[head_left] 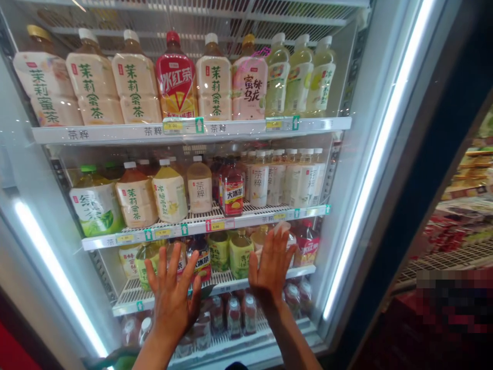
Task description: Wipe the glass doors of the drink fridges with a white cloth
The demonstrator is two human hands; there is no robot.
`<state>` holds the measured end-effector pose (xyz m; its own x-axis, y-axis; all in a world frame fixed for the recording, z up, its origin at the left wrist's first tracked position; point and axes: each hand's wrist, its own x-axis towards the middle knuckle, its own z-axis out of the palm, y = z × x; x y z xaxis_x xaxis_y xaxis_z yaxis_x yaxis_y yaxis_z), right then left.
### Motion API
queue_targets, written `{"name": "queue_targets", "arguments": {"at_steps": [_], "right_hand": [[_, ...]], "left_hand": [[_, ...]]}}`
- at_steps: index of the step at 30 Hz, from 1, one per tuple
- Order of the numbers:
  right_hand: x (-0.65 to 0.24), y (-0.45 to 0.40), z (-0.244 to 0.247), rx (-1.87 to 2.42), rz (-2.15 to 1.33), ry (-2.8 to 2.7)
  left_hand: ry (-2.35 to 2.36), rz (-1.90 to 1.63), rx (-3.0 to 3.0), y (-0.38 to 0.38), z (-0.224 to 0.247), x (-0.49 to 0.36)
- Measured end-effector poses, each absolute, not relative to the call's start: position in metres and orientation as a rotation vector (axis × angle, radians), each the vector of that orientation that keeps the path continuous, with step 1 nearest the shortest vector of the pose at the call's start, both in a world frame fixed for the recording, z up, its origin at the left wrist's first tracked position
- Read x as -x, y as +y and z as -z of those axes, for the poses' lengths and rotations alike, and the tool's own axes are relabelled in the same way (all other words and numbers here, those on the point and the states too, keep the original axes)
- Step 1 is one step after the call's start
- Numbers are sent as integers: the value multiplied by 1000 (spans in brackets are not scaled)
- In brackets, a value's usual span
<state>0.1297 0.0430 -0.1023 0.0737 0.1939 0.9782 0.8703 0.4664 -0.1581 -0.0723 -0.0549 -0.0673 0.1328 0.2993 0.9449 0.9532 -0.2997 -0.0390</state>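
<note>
My left hand [174, 295] is raised with its fingers spread, palm toward a lit drinks fridge. It holds nothing and covers part of the third shelf, beside a dark-labelled iced tea bottle [202, 263] and a green-labelled bottle [145, 264]. To the right, my right hand [270, 264] is also raised, fingers stretched out and nothing in it. Nearest to it stand a pale green bottle [241, 254] and a red-labelled bottle [307, 245]. Faint reflections suggest glass in front of the shelves; I cannot tell whether either hand touches it.
The top shelf edge [231, 126] carries a row of large tea bottles, one a red bottle [177, 82]. Below, the second shelf edge [246, 222] bears price tags. Bright light strips [379, 154] line both sides. Another goods rack [454, 231] stands at the right.
</note>
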Motion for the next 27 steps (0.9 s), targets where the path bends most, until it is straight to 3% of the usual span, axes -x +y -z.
{"name": "queue_targets", "arguments": {"at_steps": [4, 11, 18, 23, 27], "right_hand": [[-122, 44, 87, 967, 652, -1445], [-144, 29, 176, 937, 634, -1655], [-185, 55, 144, 1159, 447, -1252], [-156, 31, 172, 987, 505, -1659], [-190, 49, 171, 1148, 426, -1379]], "left_hand": [[-1201, 1191, 1706, -48, 65, 57], [-1208, 1126, 1771, -45, 67, 41], [-1158, 1120, 1828, -36, 64, 17], [-1089, 1079, 1897, -29, 61, -5], [-1070, 1064, 1909, -25, 62, -6]]}}
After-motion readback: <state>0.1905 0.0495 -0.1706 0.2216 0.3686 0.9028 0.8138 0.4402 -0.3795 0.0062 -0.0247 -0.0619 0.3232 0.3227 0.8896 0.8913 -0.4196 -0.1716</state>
